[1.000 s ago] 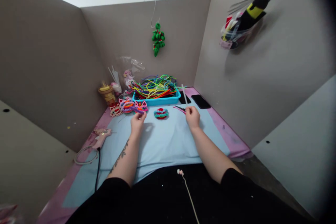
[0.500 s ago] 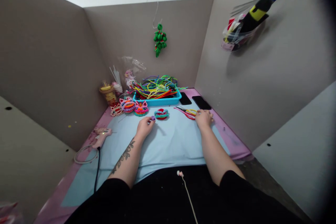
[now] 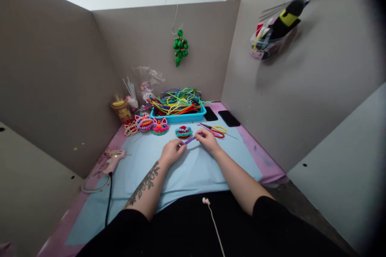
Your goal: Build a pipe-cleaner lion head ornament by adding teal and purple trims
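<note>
A short purple strip (image 3: 189, 140) stretches between my two hands, just in front of a teal and red fuzzy piece (image 3: 183, 131). My left hand (image 3: 173, 151) pinches its left end, fingers closed. At the other end, the fingertips of my right hand (image 3: 207, 140) are closed on the strip. Scissors with red handles (image 3: 217, 133) and a yellow-handled tool (image 3: 221, 129) lie beyond my right hand. Three fuzzy animal-like faces, one of them pink with a teal edge (image 3: 160, 126), sit to the left of the teal and red piece.
Behind, a blue tray (image 3: 177, 119) holds many coloured fuzzy stems. Two dark phones, one at the right (image 3: 229, 118), lie beside it. A pink glue gun (image 3: 114, 162) with its cord rests at the left. A brown cup (image 3: 122, 111) stands at the back left; grey partitions enclose the table.
My right hand has moved left from beside the scissors and now grips the purple strip. My left hand has shifted slightly right and nearer, and the strip, formerly bunched up, is stretched out.
</note>
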The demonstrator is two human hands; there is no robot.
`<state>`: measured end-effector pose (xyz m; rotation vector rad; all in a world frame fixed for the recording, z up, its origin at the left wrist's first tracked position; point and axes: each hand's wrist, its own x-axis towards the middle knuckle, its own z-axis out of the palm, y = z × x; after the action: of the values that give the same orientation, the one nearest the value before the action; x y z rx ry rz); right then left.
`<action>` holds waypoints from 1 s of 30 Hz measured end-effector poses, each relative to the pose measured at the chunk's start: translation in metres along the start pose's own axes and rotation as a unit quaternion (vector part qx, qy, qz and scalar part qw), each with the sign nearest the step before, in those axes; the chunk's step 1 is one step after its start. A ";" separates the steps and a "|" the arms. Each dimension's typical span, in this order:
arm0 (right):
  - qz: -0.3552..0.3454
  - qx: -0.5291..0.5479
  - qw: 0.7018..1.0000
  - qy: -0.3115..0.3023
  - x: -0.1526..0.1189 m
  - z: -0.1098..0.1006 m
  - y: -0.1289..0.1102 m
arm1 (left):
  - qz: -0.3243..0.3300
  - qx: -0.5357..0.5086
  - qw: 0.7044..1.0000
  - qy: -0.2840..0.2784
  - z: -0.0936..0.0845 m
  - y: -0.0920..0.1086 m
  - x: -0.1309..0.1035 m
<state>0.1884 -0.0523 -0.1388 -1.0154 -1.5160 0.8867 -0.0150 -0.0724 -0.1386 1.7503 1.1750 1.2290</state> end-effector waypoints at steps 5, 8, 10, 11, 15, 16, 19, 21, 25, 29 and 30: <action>-0.001 0.000 1.000 -0.015 -0.001 -0.002 0.005 | -0.039 -0.086 0.995 0.018 -0.001 0.000 0.009; -0.005 -0.002 1.000 -0.028 -0.002 0.005 0.007 | -0.054 -0.125 0.991 0.018 -0.001 0.002 0.011; -0.009 -0.003 0.999 -0.035 -0.004 0.011 0.006 | -0.057 -0.144 0.988 0.017 0.000 0.002 0.011; -0.012 -0.003 0.999 -0.040 -0.005 0.013 0.006 | -0.058 -0.153 0.986 0.017 0.001 0.003 0.010; -0.023 -0.015 0.998 -0.063 -0.008 0.018 0.002 | -0.056 -0.186 0.981 0.018 0.003 0.003 0.010; -0.026 -0.020 0.997 -0.063 -0.009 0.018 0.001 | -0.055 -0.192 0.980 0.017 0.003 0.003 0.010; -0.034 -0.037 0.998 -0.045 -0.009 0.018 0.001 | -0.053 -0.196 0.979 0.013 0.002 0.001 0.011; -0.039 -0.050 0.998 -0.025 -0.009 0.018 0.002 | -0.056 -0.187 0.981 0.014 0.002 -0.001 0.011; -0.055 -0.072 0.996 0.000 -0.008 0.017 0.005 | -0.071 -0.150 0.986 0.016 0.003 -0.008 0.011; -0.064 -0.092 0.994 0.003 -0.007 0.016 0.009 | -0.072 -0.110 0.990 0.039 0.001 -0.012 0.013; -0.065 -0.098 0.993 0.005 -0.007 0.015 0.010 | -0.069 -0.102 0.991 0.054 0.000 -0.012 0.013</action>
<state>0.1755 -0.0553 -0.1527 -1.0468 -1.6647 0.6507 -0.0166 -0.0556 -0.1451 1.4447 1.1666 1.3226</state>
